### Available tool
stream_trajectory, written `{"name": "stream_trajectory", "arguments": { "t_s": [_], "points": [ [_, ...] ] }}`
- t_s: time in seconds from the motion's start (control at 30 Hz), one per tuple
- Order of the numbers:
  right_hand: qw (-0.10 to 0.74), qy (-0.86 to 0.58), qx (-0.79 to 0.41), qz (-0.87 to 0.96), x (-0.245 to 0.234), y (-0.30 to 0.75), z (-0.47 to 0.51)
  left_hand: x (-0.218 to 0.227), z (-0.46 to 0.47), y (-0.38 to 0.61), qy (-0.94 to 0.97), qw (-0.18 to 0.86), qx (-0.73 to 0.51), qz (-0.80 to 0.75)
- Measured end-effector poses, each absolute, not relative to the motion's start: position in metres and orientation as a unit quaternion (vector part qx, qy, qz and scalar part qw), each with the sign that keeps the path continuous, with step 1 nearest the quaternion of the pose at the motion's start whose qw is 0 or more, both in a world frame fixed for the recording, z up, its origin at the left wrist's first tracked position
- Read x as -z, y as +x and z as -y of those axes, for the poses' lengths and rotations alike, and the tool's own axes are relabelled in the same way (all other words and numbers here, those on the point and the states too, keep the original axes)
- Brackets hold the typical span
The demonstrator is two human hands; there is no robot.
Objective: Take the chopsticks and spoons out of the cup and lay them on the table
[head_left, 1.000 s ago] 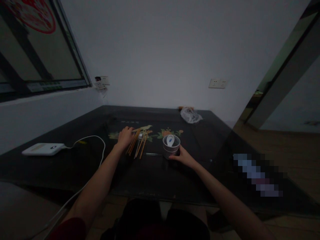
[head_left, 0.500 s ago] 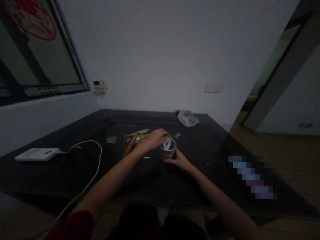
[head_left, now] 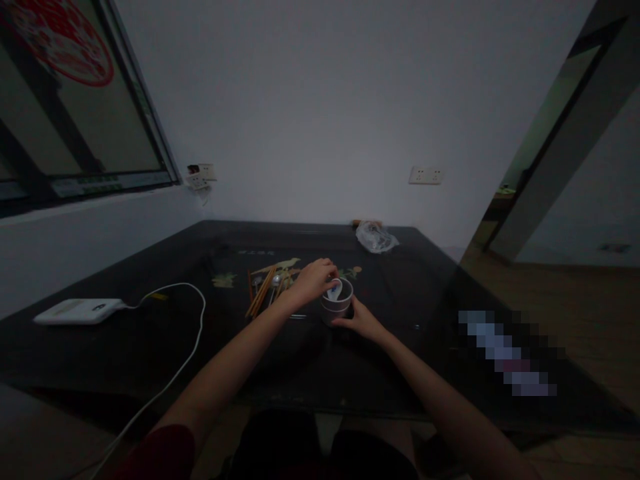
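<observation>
A small white cup stands on the dark table, with a white and blue spoon resting inside it. My right hand is wrapped round the cup's near side. My left hand hovers over the cup's left rim, its fingers curled and pinched at the spoon. Several wooden chopsticks and a metal spoon lie in a loose bunch on the table to the left of my left hand.
A white power bank with a white cable lies at the table's left. A crumpled clear plastic bag sits at the far edge by the wall. A doorway opens at the right.
My left hand left the chopsticks and moved right to the cup, where it now pinches at the spoon. My right hand has stayed on the cup.
</observation>
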State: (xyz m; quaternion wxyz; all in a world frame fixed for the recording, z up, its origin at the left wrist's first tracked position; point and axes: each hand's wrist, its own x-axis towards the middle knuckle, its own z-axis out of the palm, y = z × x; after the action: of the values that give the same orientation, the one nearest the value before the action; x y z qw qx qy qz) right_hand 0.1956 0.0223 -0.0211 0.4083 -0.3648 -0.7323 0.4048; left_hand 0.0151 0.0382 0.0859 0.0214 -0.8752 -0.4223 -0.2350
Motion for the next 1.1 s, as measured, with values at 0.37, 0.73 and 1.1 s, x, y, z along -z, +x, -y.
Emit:
{"name": "stream_trajectory", "arguments": {
  "t_s": [0.37, 0.73, 1.1],
  "points": [
    [0.402, -0.381, -0.397, 0.732, 0.015, 0.196, -0.019, -0.098, -0.027, 0.010, -0.850, -0.074, 0.325, 0.408],
    [0.401, -0.380, -0.410, 0.726, 0.017, 0.197, -0.021, -0.106, -0.031, -0.111, -0.607, -0.230, 0.573, 0.500],
    [0.392, -0.400, -0.407, 0.722, 0.012, 0.196, -0.016, -0.045, -0.025, -0.207, -0.537, -0.284, 0.463, 0.646]
  ]
}}
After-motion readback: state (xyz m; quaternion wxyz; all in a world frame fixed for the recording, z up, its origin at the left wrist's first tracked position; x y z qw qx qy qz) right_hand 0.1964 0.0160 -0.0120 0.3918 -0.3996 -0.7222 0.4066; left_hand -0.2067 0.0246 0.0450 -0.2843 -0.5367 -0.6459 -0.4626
